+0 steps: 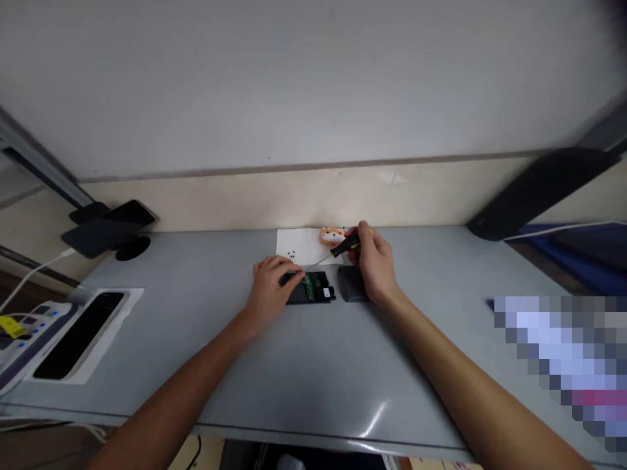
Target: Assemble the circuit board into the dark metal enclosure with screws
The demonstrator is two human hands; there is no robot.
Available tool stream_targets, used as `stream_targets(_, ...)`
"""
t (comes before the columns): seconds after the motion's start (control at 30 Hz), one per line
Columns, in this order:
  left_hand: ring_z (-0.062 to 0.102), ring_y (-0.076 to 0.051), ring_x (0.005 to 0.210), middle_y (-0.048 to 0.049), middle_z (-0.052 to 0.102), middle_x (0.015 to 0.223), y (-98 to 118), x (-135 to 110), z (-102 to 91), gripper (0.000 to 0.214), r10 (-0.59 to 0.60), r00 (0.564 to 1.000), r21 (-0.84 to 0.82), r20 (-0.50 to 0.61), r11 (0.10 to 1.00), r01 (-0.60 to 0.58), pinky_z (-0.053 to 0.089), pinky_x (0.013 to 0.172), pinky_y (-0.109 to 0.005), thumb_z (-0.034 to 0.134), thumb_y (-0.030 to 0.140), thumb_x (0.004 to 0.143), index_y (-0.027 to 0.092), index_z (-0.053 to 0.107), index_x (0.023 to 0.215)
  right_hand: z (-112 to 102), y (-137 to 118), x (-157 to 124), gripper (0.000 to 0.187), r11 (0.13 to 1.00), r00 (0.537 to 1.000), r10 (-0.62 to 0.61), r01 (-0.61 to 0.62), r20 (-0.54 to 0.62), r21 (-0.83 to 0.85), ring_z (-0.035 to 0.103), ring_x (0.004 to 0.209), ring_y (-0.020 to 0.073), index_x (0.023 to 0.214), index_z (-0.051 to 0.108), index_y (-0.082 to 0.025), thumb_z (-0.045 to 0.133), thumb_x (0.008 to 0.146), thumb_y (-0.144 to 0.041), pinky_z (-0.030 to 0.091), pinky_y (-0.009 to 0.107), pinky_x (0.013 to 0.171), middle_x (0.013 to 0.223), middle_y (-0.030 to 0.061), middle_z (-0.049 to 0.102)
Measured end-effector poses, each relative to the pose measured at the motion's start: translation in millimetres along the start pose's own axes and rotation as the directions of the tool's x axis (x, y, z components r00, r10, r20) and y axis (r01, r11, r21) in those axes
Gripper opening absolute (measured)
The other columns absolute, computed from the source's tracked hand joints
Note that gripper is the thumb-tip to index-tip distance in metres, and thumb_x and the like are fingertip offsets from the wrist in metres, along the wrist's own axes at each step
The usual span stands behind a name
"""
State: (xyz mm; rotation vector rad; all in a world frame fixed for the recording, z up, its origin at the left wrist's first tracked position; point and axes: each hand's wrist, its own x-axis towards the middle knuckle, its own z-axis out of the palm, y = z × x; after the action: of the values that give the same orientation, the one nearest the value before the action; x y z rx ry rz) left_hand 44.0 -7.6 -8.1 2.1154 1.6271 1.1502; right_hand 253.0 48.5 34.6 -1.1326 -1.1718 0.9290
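My left hand (272,281) rests on the left end of a small black case (313,292) that lies open on the grey table (313,365), with a green circuit board (309,286) showing inside. The fingers curl over the case's edge. My right hand (375,264) is closed round a black and yellow screwdriver (345,245), held just above and right of the case. A dark grey cover piece (351,285) lies beside the case, under my right hand.
A white paper sheet (300,243) with tiny dark screws lies behind the case, next to an orange dog-shaped figure (332,234). A phone on a stand (110,225) is at the far left, a dark slab on white paper (81,333) at the near left, a black lamp head (539,189) at right.
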Motion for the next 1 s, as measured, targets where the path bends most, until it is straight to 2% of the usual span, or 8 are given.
stream_targets(0.2,0.065,-0.021,0.104,0.0003,0.073,0.102,1.8,0.5,-0.9,0.005,0.004,1.0,-0.002,-0.008,1.0,-0.004,0.038,0.099,-0.042,0.071,0.031,0.095,0.027,0.074,0.094,0.6,-1.8,0.2,0.053,0.998,0.999,0.015,-0.012,-0.052,0.061,0.04,0.048,0.0107,0.078,0.064,-0.02,0.055,0.091,-0.07,0.031,0.025,0.043,0.06,-0.0017,0.049)
stream_targets(0.33,0.065,-0.021,0.104,0.0002,0.073,0.102,3.2,1.1,-2.0,0.003,0.026,1.0,-0.012,-0.017,1.0,-0.027,0.039,0.098,-0.042,0.071,0.028,0.095,0.027,0.075,0.094,-0.7,0.4,1.6,0.053,1.0,0.998,-0.004,0.006,-0.063,0.027,0.042,0.049,0.0114,0.077,0.064,-0.02,0.055,0.091,-0.071,0.033,0.025,0.043,0.062,-0.0012,0.05)
stream_targets(0.57,0.064,-0.02,0.104,0.0004,0.073,0.102,2.2,-0.7,-1.3,0.003,0.043,0.999,0.002,-0.031,0.999,-0.043,0.039,0.099,-0.041,0.071,0.027,0.095,0.028,0.075,0.095,0.4,-3.6,-1.0,0.05,1.0,1.0,-0.021,0.021,-0.013,0.019,0.041,0.049,0.0103,0.08,0.063,-0.021,0.054,0.092,-0.069,0.033,0.024,0.044,0.065,-0.0012,0.052)
stream_targets(0.8,0.063,-0.02,0.103,0.0009,0.073,0.101,-5.2,3.2,-6.2,0.002,0.06,0.995,0.068,-0.079,0.996,-0.055,0.037,0.1,-0.041,0.074,0.03,0.093,0.028,0.074,0.092,1.5,-10.2,-8.4,0.045,0.981,0.986,-0.156,0.162,0.058,-0.11,0.042,0.053,0.0121,0.085,0.064,-0.022,0.053,0.095,-0.065,0.035,0.026,0.049,0.063,-0.0024,0.048)
stream_targets(0.93,0.063,-0.02,0.103,0.0011,0.072,0.1,-12.0,4.2,-6.1,0.003,0.075,0.996,0.09,-0.046,0.993,-0.07,0.036,0.101,-0.042,0.073,0.03,0.094,0.028,0.074,0.092,2.9,-9.6,-11.9,0.043,0.97,0.98,-0.176,0.189,0.093,-0.151,0.042,0.055,0.0129,0.088,0.065,-0.022,0.052,0.097,-0.062,0.036,0.027,0.054,0.064,-0.0021,0.05)
stream_targets(1.0,0.062,-0.021,0.108,0.0003,0.072,0.106,-13.6,4.0,-5.6,0.006,0.049,0.999,0.085,-0.015,0.995,-0.047,0.036,0.102,-0.043,0.073,0.033,0.094,0.03,0.074,0.099,3.7,-7.4,-12.6,0.044,0.966,0.979,-0.179,0.193,0.094,-0.169,0.044,0.056,0.0135,0.088,0.065,-0.022,0.051,0.098,-0.062,0.037,0.028,0.055,0.066,-0.0014,0.052)
